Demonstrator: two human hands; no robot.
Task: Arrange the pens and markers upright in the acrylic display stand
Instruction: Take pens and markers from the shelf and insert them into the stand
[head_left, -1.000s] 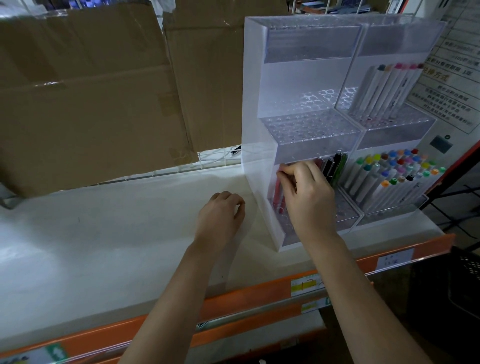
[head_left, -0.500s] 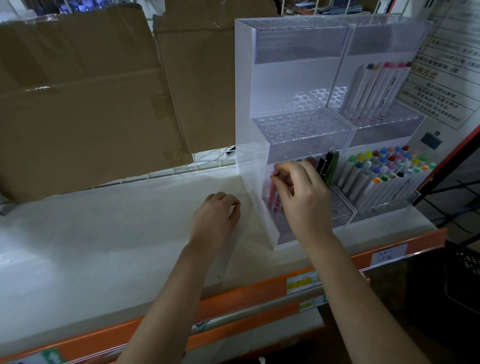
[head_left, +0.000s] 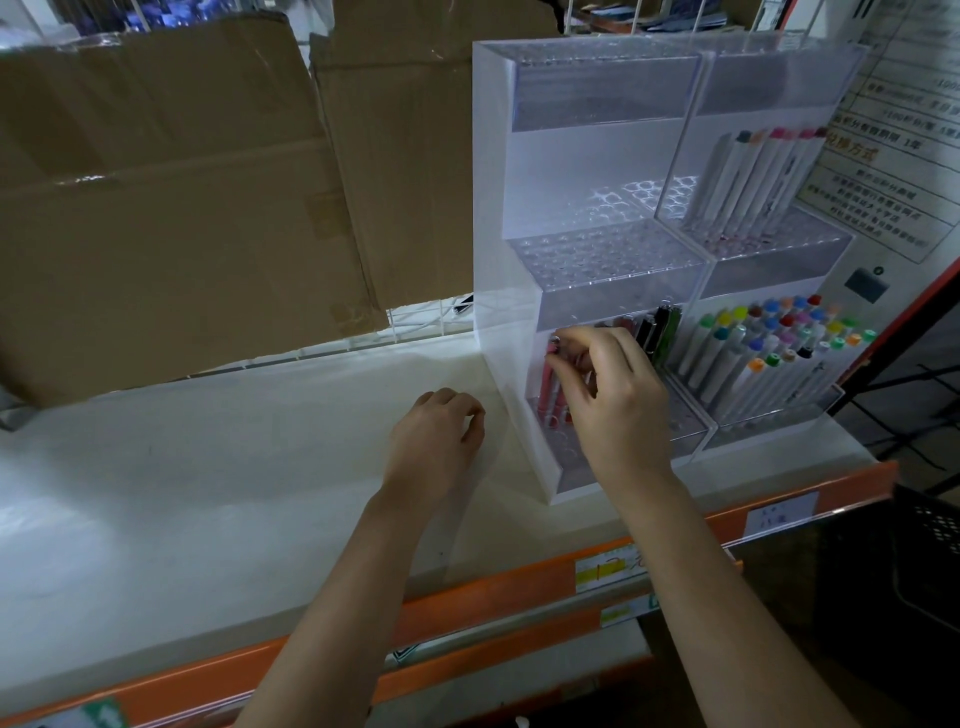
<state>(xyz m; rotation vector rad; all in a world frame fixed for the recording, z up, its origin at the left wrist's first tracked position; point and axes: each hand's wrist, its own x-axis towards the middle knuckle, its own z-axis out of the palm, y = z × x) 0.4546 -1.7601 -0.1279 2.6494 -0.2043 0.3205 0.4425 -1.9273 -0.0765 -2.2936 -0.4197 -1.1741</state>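
Observation:
A clear acrylic display stand (head_left: 597, 93) with stepped, holed tiers stands on the white shelf at the right. My right hand (head_left: 613, 400) reaches into its lowest left tier and pinches the top of a pink pen (head_left: 546, 382) standing there among other pink pens. Dark and green pens (head_left: 660, 327) stand just behind my fingers. My left hand (head_left: 434, 441) rests on the shelf beside the stand's left wall, fingers loosely curled, holding nothing. White markers with coloured caps (head_left: 779, 338) fill the lower right tier, and several more markers (head_left: 753, 176) stand in the middle right tier.
Large brown cardboard boxes (head_left: 171, 208) stand along the back of the white shelf (head_left: 208, 467). An orange shelf edge (head_left: 519, 587) with price labels runs along the front. A printed notice (head_left: 904, 166) hangs on the wall at the right.
My right hand's fingers have shifted slightly left onto the top of the pink pen. The camera view has drifted a little; my left hand stays in place.

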